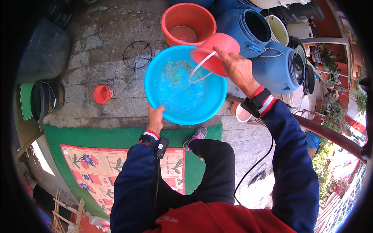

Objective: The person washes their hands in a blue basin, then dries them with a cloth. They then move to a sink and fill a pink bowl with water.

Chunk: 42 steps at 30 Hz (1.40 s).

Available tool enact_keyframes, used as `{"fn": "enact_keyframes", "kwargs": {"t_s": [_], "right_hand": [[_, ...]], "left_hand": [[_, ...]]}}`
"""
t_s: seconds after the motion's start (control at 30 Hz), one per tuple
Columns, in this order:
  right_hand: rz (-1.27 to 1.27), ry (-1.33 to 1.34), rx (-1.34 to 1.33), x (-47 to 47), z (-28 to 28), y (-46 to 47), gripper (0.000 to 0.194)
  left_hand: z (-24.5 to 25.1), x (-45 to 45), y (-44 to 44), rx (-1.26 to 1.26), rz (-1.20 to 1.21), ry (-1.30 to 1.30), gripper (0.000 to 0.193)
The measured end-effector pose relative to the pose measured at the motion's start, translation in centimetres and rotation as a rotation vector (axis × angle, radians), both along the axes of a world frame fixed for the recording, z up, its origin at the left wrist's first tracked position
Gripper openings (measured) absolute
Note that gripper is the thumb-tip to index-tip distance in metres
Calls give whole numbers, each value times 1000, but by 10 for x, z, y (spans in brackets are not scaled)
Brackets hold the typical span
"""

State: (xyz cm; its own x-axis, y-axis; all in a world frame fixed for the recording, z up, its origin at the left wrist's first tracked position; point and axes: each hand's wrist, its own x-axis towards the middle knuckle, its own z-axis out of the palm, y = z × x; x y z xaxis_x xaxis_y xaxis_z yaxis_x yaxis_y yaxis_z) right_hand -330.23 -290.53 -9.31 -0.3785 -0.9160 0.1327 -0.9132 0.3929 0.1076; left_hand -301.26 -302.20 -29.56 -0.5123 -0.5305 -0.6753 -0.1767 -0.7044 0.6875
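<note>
A wide blue plastic basin (180, 107) is in front of me, with rippled water inside. My left hand (156, 118) grips its near-left rim, the thumb over the edge. My right hand (239, 68) holds a small red plastic bucket (223, 43), tipped over the basin's right side, its white handle hanging down. Whether water is still leaving the bucket cannot be told. Just beyond the basin stands a larger red tub (189, 17) with a little liquid at its bottom.
Blue plastic barrels (233, 32) crowd the back right. A small red container (102, 93) and a black wire ring stand (125, 55) sit on the paving at left. A green mat (116, 131) lies near my feet, and a brown pole (320, 129) runs at right.
</note>
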Motion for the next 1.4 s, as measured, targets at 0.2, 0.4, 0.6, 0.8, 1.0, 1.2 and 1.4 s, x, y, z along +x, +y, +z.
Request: {"fn": "enact_keyframes", "kwargs": {"t_s": [0.2, 0.4, 0.6, 0.8, 1.0, 1.2, 1.4], "right_hand": [[-865, -603, -671, -22, -162, 130, 33], [-1588, -1276, -997, -11, -366, 228, 15], [-1630, -1432, -1365, -19, -492, 255, 15], [-1620, -444, -1219, 12, -475, 235, 33], [-938, -1377, -994, 66, -471, 92, 42], [-1058, -963, -1321, 59, -544, 74, 45], [-1047, -2717, -1116, 132, -577, -6, 40]], "left_hand": [[-101, 42, 32, 40, 18, -129, 51], [-201, 50, 34, 36, -43, -186, 52], [-258, 37, 26, 18, -151, -74, 49], [-253, 0, 26, -382, -341, -257, 53], [-244, -65, 34, -939, -470, 84, 57], [-316, -99, 49, 168, 108, -303, 48], [-355, -99, 40, 630, 200, 27, 44]]}}
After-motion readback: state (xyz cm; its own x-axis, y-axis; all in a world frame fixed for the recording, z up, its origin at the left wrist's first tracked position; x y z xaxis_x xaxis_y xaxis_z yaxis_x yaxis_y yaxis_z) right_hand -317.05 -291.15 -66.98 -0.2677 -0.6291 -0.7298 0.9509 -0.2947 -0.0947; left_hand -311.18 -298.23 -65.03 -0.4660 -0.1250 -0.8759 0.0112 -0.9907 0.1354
